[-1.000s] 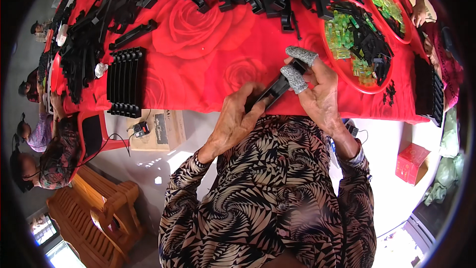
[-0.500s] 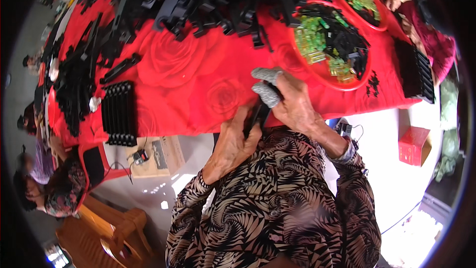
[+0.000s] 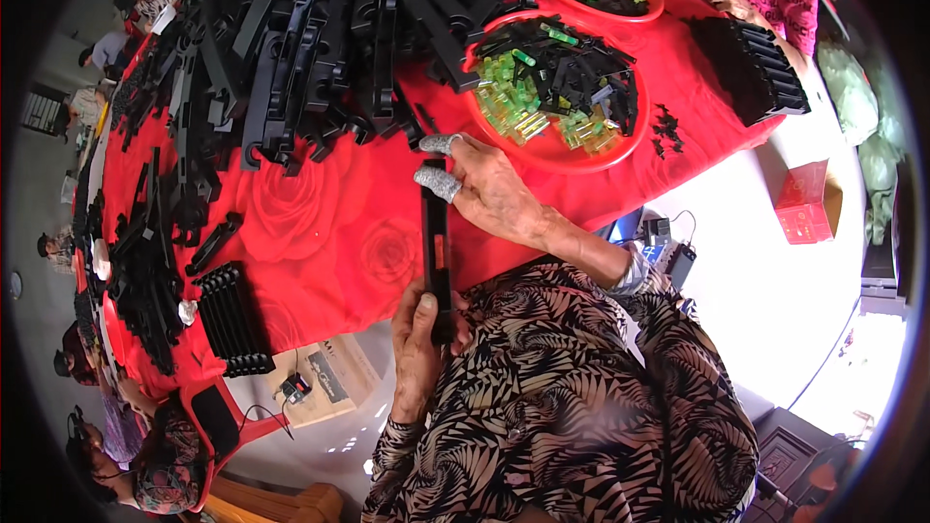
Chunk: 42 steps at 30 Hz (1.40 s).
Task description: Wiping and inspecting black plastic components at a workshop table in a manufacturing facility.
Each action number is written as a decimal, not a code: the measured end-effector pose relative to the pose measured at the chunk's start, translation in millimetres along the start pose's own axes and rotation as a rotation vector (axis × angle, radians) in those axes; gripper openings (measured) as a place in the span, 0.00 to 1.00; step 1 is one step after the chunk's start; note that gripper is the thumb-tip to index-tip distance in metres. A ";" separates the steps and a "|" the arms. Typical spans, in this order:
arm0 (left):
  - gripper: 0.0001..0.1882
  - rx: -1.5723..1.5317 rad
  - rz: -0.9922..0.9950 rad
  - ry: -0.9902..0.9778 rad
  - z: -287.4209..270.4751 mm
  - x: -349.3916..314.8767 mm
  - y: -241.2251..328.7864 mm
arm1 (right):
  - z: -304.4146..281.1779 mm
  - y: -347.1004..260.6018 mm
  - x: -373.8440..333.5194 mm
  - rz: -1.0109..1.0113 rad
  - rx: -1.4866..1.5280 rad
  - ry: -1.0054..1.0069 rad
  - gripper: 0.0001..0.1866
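Observation:
A long black plastic bar (image 3: 441, 286), like a spirit level body with a slot showing red through it, stands lengthwise before me at the table's front edge. My left hand (image 3: 417, 353) is closed round its near end, thumb on top. At the far end my right hand (image 3: 499, 196) closes on the bar with thumb and forefinger, both in grey finger sleeves; the fingertips partly hide that end. Just beyond my right hand sits a red bowl (image 3: 625, 150) of yellow-green vials (image 3: 513, 102) and small black parts (image 3: 572, 68).
A big heap of black bars (image 3: 320, 48) covers the far table. A neat row of bars (image 3: 235, 320) lies at left, another stack (image 3: 751, 68) at right. Behind is a second red bowl (image 3: 654, 10); a co-worker's hand (image 3: 731, 0) is near it. Tiny black pieces (image 3: 666, 131) lie loose.
My view has turned, so the table appears tilted. The bar, earlier mostly hidden between my hands near my body, is now stretched out; my right hand has moved to its far end.

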<state>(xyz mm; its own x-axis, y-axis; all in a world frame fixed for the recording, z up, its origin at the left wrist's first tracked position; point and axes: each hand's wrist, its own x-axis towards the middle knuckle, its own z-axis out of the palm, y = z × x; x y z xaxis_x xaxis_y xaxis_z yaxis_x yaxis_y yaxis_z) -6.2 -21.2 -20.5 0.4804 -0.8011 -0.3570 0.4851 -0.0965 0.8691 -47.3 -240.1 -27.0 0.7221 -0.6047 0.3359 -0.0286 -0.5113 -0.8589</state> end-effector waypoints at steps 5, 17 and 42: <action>0.24 0.004 0.062 0.135 3.1 -0.1 -2.8 | -30.2 6.9 -19.8 -0.157 -0.118 0.180 0.18; 0.26 0.113 0.048 0.192 2.4 6.4 -8.0 | -149.1 43.8 4.1 -0.143 -0.588 0.366 0.19; 0.24 0.655 0.106 0.249 10.8 1.2 10.1 | -137.5 68.1 42.2 -0.031 -0.603 0.226 0.17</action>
<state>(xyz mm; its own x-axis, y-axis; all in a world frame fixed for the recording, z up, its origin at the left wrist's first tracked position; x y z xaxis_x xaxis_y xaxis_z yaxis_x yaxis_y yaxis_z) -8.7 -29.5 -8.5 0.6914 -0.6744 -0.2590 -0.0750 -0.4235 0.9028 -113.8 -384.3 -18.2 0.5672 -0.6640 0.4871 -0.4409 -0.7445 -0.5014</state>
